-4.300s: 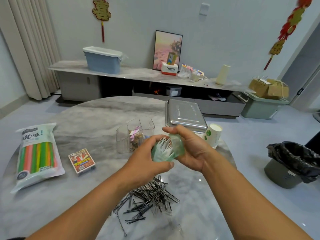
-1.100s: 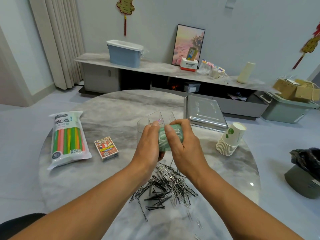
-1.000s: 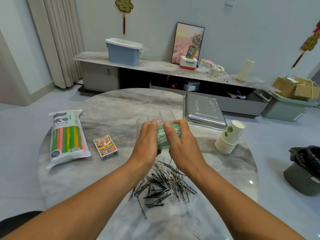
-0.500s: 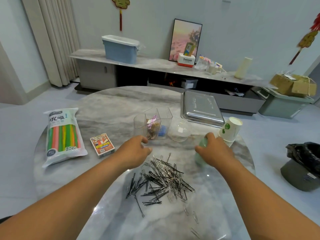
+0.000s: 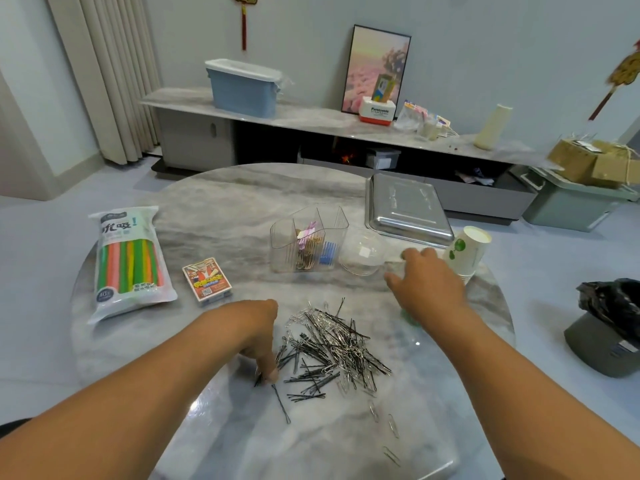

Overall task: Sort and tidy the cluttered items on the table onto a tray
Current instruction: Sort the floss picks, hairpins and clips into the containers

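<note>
Left hand (image 5: 256, 327) is down at the near-left edge of the pin pile (image 5: 329, 344), fingers curled, tips pinching at a black hairpin or two right by the marble, though what's actually caught is too small to tell. The pile is a mix of black hairpins & silver paper clips, lying every which way, mostly fanned left-near to right-far. It sits just right of the left fingertips, so the left hand is the nearer one for picking.

One lone hairpin (image 5: 282, 403) lies a bit nearer the person, long axis running near-far and tilted slightly. A few stray clips (image 5: 393, 426) are scattered nearer still, to the right.

Right hand (image 5: 424, 282) hovers further back with fingers spread & relaxed, gripping nothing. There's a sliver of a green thing (image 5: 408, 318) under the wrist, mostly hidden.

Clear organizer (image 5: 308, 242) stands beyond the pile with gold clips & blue bits already in its compartments; a clear dome lid (image 5: 362, 254) sits just beside it on the right. The steel tray (image 5: 405, 206) is far right, upside-down by the look of it. Paper cup stack (image 5: 467, 252) stands next to the right hand, so a reach toward the tray could bump it.

Straw pack (image 5: 130, 265) & card box (image 5: 207, 278) are off left, well apart and untouched.
</note>
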Available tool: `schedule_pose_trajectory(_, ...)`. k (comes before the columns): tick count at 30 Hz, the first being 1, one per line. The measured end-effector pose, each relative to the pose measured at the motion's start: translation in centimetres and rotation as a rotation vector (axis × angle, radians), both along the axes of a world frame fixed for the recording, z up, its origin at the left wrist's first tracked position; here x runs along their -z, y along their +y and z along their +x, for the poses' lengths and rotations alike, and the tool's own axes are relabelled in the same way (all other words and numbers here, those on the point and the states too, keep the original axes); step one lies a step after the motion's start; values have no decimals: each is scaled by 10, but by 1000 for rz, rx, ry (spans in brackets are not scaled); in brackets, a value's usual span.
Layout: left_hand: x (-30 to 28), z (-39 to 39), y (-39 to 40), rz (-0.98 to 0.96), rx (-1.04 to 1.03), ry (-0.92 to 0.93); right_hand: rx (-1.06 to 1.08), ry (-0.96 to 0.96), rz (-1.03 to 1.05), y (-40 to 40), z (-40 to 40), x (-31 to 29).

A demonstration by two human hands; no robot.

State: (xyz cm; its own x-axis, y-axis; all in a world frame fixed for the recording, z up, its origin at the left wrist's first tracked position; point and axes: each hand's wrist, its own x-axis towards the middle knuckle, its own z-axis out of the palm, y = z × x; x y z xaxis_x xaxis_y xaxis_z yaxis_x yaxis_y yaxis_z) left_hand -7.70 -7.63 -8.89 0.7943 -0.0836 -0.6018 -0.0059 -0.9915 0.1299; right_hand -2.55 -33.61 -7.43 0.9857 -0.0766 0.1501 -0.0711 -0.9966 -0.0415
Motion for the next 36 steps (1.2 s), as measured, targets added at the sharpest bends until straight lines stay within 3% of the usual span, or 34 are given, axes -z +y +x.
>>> schedule_pose_trajectory(2,3,-5,-5,53,22,-23,-89,178,267,15,-5,1)
schedule_pose_trajectory(4,9,-7,-9,52,23,-68,-118,490,409,24,-14,7)
schedule_pose_trajectory(6,17,-8,-9,5,-5,-119,-96,715,415,30,-23,13)
schedule_pose_trajectory(8,24,-5,-7,-75,-51,-173,-104,792,372,35,-29,17)
schedule_pose_trajectory(12,38,0,-6,-307,-170,-234,-181,726,204,48,-35,26)
schedule_pose_trajectory(16,40,6,-11,-437,-203,-188,-267,676,237,59,-39,31)
schedule_pose_trajectory(21,33,9,-9,-305,-91,-149,-364,644,289,58,-31,37)
schedule_pose_trajectory(25,25,6,-1,-95,-3,-128,-328,558,154,50,-23,36)
schedule_pose_trajectory(28,25,5,1,-87,-2,-87,-334,497,86,52,-24,31)
schedule_pose_trajectory(32,26,4,-6,-99,16,-165,-415,624,209,73,-37,23)
schedule_pose_trajectory(36,28,4,-11,-75,35,-195,-430,588,20,91,-50,37)
